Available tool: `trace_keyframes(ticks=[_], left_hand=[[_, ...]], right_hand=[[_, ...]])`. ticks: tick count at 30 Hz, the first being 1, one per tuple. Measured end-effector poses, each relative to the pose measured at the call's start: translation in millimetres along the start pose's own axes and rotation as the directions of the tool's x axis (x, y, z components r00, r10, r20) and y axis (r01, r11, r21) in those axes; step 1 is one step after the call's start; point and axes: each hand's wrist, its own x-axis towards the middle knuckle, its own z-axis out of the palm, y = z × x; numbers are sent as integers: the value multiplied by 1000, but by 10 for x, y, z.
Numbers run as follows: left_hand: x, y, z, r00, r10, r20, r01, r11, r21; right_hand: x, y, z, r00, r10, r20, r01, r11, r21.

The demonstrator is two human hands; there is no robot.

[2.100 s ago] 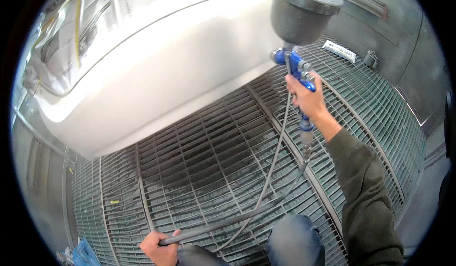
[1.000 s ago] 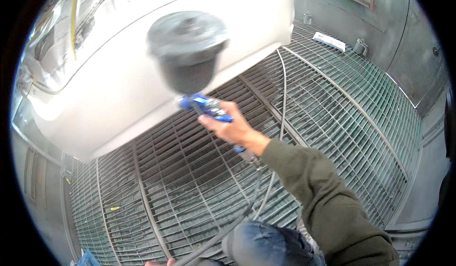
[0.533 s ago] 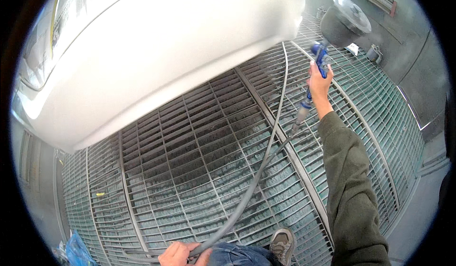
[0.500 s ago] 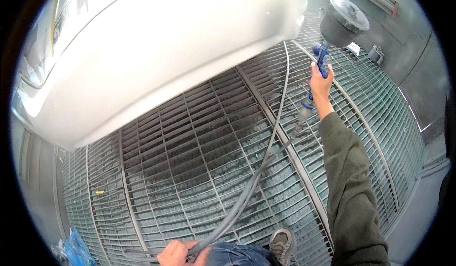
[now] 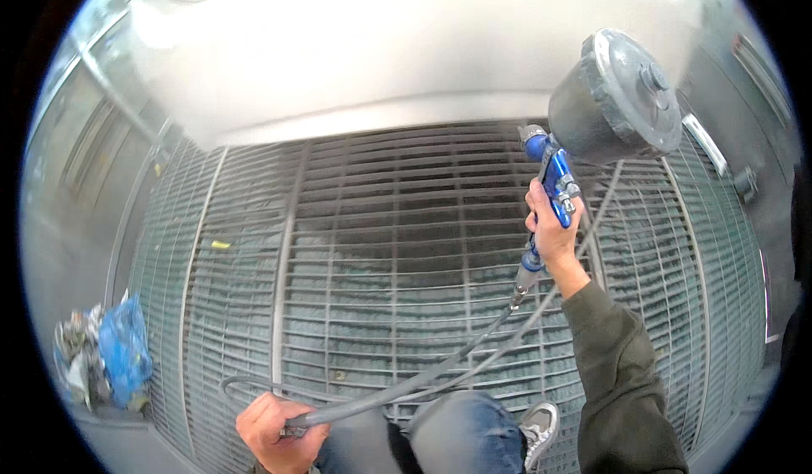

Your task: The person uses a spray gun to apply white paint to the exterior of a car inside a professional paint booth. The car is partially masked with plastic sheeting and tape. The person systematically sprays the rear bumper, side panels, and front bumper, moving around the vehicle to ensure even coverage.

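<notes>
My right hand (image 5: 554,227) is closed around the grip of a blue spray gun (image 5: 558,182). A dark grey paint cup (image 5: 596,93) with a lid sits on top of the gun, tilted to the right. The gun's nozzle points left and forward, close to the lower part of a large white panel (image 5: 381,60). From the gun's base a grey air hose (image 5: 389,385) runs down to the lower left. There my left hand (image 5: 275,427) grips the hose, with a loop of it trailing behind the fingers.
Metal floor grating (image 5: 381,305) spreads below, dark with overspray in the middle. A blue plastic bag (image 5: 127,351) lies with crumpled rubbish (image 5: 80,347) at the left. Grey walls stand on both sides. My shoe (image 5: 539,432) rests on the grating.
My view has turned left, and the panel now runs more level across the top. The spray gun sits lower and nearer in the picture. My left hand, still on the hose, shows slightly higher and further left.
</notes>
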Motion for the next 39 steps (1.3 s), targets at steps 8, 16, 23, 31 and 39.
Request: trace_keyframes(ticks=[8,16,23,31,39], left_hand=[[-666,-876,-1019,983,-168,-70,172,984,46],[-1358,-1398,-1277,811,-570,-133,573,819,-12],[-1088,-1296,-860,872,-458,175,475,877,-72],[-415,-813,-304,947,-91,309,128,987,-100],[19,3,272,841,64,537,-16,996,-93]], right_hand=[[-609,511,2391,948,11,318,-38,996,79],[-865,986,4041,837,-170,520,187,982,21],[-761,1232,4066,491,-282,824,856,332,-396],[-386,1263,2277,520,-353,778,853,252,-456],[-119,940,514,625,-377,684,779,357,-515]])
